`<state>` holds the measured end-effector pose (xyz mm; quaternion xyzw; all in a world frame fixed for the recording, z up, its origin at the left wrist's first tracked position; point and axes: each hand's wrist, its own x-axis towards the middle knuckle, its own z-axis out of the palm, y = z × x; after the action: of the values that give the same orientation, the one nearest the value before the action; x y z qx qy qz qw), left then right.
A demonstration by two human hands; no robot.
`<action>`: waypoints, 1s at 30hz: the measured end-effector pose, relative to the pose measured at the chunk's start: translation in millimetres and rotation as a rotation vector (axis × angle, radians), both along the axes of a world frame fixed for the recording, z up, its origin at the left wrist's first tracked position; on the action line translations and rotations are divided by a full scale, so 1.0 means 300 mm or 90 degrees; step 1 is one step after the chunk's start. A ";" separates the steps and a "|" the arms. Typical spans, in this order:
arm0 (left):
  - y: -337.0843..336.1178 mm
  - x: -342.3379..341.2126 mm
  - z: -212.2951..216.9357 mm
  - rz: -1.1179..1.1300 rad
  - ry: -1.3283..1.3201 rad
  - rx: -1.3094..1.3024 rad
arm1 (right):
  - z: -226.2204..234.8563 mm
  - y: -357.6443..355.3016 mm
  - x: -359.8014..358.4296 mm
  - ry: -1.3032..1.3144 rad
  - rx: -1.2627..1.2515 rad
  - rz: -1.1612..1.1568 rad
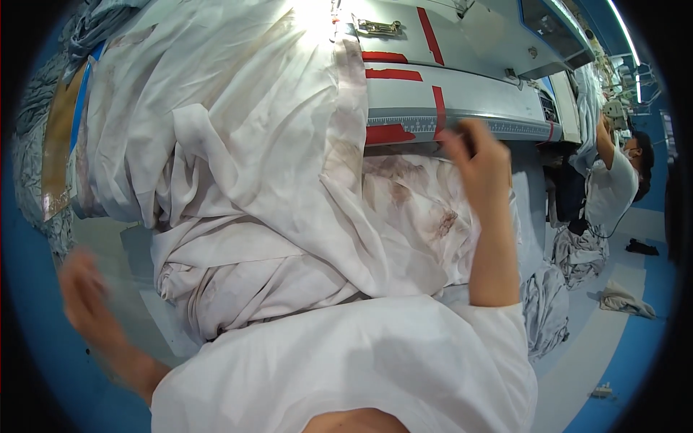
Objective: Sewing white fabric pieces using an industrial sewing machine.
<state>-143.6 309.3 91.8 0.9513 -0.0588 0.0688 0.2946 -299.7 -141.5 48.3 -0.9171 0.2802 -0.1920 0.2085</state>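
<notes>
A large crumpled white cloth (pixel 245 187) with faint brownish print lies heaped over the grey sewing table (pixel 469 94) and hangs down toward my lap. My right hand (pixel 476 155) is raised at the table's front edge, by the ruler strip and red tape marks, fingers curled close to the cloth's edge; whether it pinches the cloth is unclear. My left hand (pixel 83 289) is blurred, low at the left, away from the cloth, fingers apart and holding nothing.
A metal presser part (pixel 379 27) sits at the table's top. More grey cloth (pixel 43 94) is piled at the far left. Another person (pixel 613 180) works at a machine on the right, with cloth heaps (pixel 577 252) on the blue and white floor.
</notes>
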 end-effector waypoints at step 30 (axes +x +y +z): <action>-0.732 0.278 -0.271 -0.376 0.273 -0.215 | -0.013 0.337 -0.541 0.179 0.578 0.142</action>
<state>-60.1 89.8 10.4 0.8245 -0.2546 -0.2104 0.4594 -461.9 -40.4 44.6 -0.7749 0.2613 0.0991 0.5669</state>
